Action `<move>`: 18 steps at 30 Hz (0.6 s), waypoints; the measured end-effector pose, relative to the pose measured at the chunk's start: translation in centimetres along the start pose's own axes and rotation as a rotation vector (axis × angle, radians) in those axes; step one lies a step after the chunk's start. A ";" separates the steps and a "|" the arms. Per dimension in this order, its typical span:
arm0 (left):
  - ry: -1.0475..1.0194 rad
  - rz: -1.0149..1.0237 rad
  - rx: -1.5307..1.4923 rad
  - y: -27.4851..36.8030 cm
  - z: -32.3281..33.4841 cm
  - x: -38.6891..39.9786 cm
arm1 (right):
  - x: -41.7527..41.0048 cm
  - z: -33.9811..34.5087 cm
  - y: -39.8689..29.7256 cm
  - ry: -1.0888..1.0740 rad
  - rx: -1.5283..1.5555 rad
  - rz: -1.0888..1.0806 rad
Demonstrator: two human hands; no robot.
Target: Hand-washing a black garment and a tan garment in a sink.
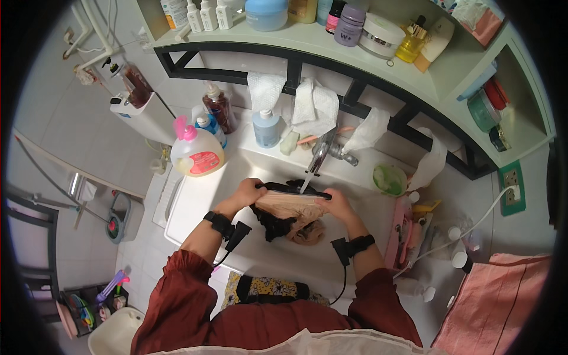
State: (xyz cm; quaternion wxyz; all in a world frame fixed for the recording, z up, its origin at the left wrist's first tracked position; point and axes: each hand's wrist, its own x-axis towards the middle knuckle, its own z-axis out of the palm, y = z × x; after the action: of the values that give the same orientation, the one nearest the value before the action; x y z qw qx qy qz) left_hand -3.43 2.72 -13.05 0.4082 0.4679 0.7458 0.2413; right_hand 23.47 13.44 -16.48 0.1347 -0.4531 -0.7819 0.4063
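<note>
Between both hands a beige and black garment (284, 206) is stretched by its black band over the white sink basin (262, 248). My left hand (248, 193) grips the band's left end. At the other end, my right hand (330, 205) pinches the band with thumb and fingers. A chrome faucet (320, 153) sends a stream of water (306, 183) down onto the band between my hands. The lower cloth hangs bunched, with beige and black folds low over the basin. Whether it is one piece or several layers, I cannot tell.
A large pump bottle (198, 153) stands on the sink's left side. Behind it are more bottles, and a pale blue bottle (266, 128) is by the faucet. White cloths (315, 106) hang from a black metal frame. A green soap dish (389, 179) and pink caddy (399, 226) sit right.
</note>
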 end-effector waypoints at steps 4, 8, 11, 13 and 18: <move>0.109 0.037 -0.050 -1.8 0.7 0.7 | 0.1 -0.6 0.5 -0.161 -0.051 0.056; 0.126 0.051 -0.373 -6.0 0.8 1.6 | 0.8 -0.4 -1.1 -0.348 -0.252 0.112; 0.054 -0.073 -0.934 -3.7 2.5 1.3 | 0.3 -0.2 1.7 -0.234 0.358 0.010; -0.012 -0.294 -1.372 0.2 3.5 0.0 | 0.1 0.7 1.5 -0.185 0.780 0.087; -0.322 -0.323 -1.517 1.6 9.1 1.2 | -0.7 5.7 -4.3 0.139 0.707 -0.218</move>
State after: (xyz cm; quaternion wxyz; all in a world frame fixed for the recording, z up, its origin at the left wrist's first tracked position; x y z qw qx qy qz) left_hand 4.68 4.33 -17.32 0.7484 -0.0228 0.3684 0.5510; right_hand 18.00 8.77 -16.76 0.3780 -0.3195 -0.6260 0.6026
